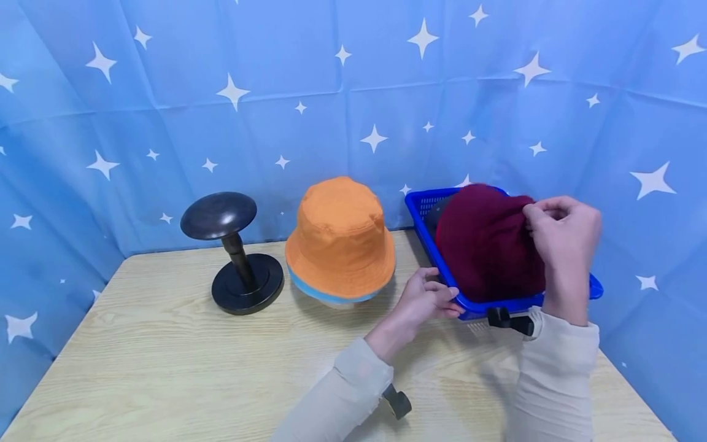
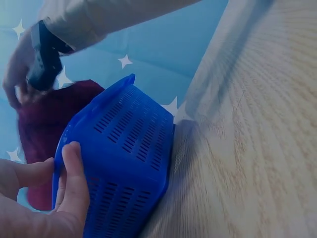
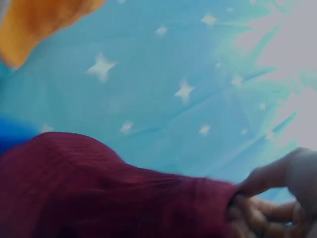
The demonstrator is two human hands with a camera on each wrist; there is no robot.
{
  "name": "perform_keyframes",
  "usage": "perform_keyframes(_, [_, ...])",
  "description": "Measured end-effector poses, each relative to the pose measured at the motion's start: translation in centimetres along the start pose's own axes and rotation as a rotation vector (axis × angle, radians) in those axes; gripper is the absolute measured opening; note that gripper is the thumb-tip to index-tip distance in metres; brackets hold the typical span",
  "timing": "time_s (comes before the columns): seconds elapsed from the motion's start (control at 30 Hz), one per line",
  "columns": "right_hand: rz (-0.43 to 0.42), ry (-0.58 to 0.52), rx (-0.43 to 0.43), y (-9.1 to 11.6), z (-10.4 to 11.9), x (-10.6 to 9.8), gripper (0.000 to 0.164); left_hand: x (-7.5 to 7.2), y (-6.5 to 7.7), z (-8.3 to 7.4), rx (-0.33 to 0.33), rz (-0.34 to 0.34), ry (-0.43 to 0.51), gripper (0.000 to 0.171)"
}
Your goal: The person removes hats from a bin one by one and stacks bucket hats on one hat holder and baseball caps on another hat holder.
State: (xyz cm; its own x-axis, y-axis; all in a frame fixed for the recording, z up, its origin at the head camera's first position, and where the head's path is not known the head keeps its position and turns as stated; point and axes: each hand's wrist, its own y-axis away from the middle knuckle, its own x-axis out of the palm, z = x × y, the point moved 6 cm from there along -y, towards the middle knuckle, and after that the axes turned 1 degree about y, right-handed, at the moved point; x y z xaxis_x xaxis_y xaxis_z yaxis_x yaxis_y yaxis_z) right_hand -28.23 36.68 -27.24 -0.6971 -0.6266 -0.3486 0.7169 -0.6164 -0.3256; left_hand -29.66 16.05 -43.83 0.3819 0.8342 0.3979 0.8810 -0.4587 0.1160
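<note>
Near side first: both forearms in pale sleeves (image 1: 342, 393) come in over the near part of the tabletop (image 1: 221, 380), with a black clip (image 1: 397, 402) at the left wrist and another at the right.

Left hand (image 1: 422, 301): reaches forward and to the right, low, thumb and fingers on either side of the rim at the near-left corner of the blue perforated plastic basket (image 1: 428, 236). Reads as a steadying grip, so the basket doesn't slide under the other hand's pull.

Basket is toward the tabletop's back right corner.

Right hand (image 1: 569, 233): above the basket's right side, wrist bent, knuckles up, fingertips closed on the edge of the maroon cloth hat (image 1: 486, 245). Small pinch, probably to control the hat by its edge without crushing the crown. Fabric draws up toward the fingers; hat bulges above the basket rim. Can't tell if it's a cap or a bucket hat. Something dark grey (image 1: 434, 212) shows past its left edge, inside the basket; can't identify.

Tabletop back edge, middle: orange bucket hat (image 1: 340, 233), upright over a blue layer; support below mostly hidden. Left of it, near the back left corner: bare black hat stand (image 1: 239, 258), dome up, likely wide-based for stability.

Behind all: blue star-print curtain (image 1: 309, 129).
</note>
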Motion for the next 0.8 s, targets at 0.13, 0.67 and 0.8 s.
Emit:
perform_keyframes(0.13, [-0.121, -0.312, -0.034, 0.6, 1.0, -1.2, 0.016, 0.3, 0.0, -0.1, -0.015, 0.014, 0.012, 0.070])
perform_keyframes(0.67, [-0.195, -0.445, -0.196, 3.1, 4.3, -1.7, 0.014, -0.5, 0.1, -1.2, -0.001, -0.053, -0.162, 0.091])
perform_keyframes(0.8, [-0.140, -0.287, -0.233, 3.6, 4.7, -0.7, 0.014, -1.2, 0.2, -2.4, 0.038, -0.082, -0.262, 0.074])
